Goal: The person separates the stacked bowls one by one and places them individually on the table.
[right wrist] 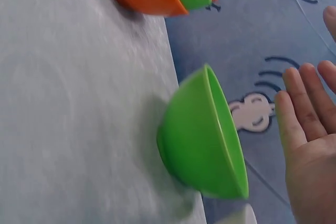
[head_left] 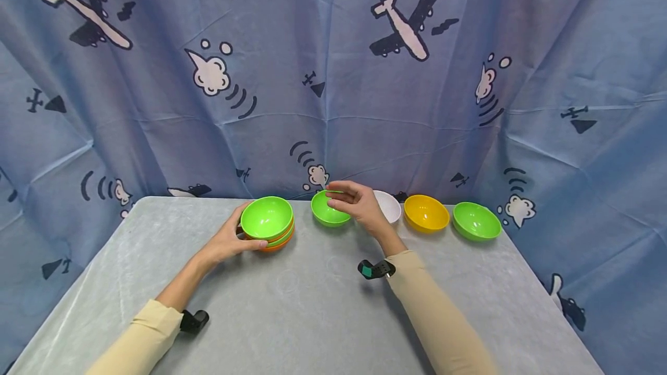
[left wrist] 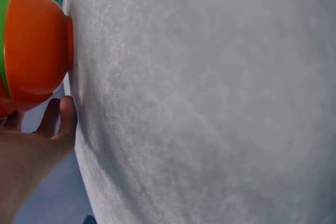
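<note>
A stack of nested green and orange bowls (head_left: 267, 219) stands on the table left of centre, a green one on top. My left hand (head_left: 229, 239) holds its left side, thumb at the front and fingers toward the back. The left wrist view shows the lowest orange bowl (left wrist: 39, 48) beside my fingers. To the right of the stack sits a single green bowl (head_left: 329, 213), upright. Over its right edge hovers my right hand (head_left: 359, 204), fingers extended and holding nothing. In the right wrist view that hand (right wrist: 315, 129) is apart from the green bowl (right wrist: 197, 135).
Right of my right hand, a white bowl (head_left: 388, 207), partly hidden by it, a yellow bowl (head_left: 426, 214) and another green bowl (head_left: 476, 221) line the back of the grey-covered table (head_left: 292, 311). A blue curtain (head_left: 271, 74) printed with planes hangs directly behind the table's back edge.
</note>
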Tool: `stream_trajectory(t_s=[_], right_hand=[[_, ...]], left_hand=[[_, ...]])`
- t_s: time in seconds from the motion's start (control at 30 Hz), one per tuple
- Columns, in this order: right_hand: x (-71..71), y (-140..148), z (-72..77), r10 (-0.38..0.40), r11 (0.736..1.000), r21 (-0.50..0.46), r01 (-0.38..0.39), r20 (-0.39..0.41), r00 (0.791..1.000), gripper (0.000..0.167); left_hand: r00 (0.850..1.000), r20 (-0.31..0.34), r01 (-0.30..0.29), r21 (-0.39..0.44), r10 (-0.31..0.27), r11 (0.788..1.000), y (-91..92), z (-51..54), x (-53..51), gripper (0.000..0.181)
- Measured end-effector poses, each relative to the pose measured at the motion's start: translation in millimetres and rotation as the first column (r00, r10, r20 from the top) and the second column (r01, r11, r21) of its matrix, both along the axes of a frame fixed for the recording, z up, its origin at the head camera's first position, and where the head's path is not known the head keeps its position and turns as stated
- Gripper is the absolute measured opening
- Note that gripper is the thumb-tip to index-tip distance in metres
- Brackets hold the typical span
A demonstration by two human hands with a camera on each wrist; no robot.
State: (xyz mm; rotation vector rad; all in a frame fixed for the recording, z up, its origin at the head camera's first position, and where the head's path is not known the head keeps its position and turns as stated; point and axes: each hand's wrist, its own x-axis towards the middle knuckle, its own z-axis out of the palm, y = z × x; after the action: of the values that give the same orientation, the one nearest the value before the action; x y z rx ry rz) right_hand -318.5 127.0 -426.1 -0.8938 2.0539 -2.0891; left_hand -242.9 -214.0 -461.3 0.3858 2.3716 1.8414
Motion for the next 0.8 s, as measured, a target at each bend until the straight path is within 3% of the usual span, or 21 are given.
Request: stream_trajectory(t_s=[0.3, 0.53, 0.8], right_hand=[[7.5, -36, -4.7, 0.192, 0.979, 0.067, -0.192, 0.009, 0.981, 0.067], [16.4, -59, -6.2, 0.228, 0.952, 0.203, -0.231, 0.036, 0.973, 0.088], [13.6, -80, -19.4, 0.249, 0.951, 0.179, -0.251, 0.034, 0.968, 0.094]], left_hand=[[1.0, -0.013, -0.001, -0.024, 0.001, 1.0, -0.1, 0.7, 0.4, 0.101], [1.0, -0.005, -0.012, -0.039, 0.011, 0.999, 2.6, 2.9, 0.0, 0.102], [1.0, 0.002, -0.008, -0.054, 0.008, 0.999, 1.2, 1.9, 0.6, 0.102]])
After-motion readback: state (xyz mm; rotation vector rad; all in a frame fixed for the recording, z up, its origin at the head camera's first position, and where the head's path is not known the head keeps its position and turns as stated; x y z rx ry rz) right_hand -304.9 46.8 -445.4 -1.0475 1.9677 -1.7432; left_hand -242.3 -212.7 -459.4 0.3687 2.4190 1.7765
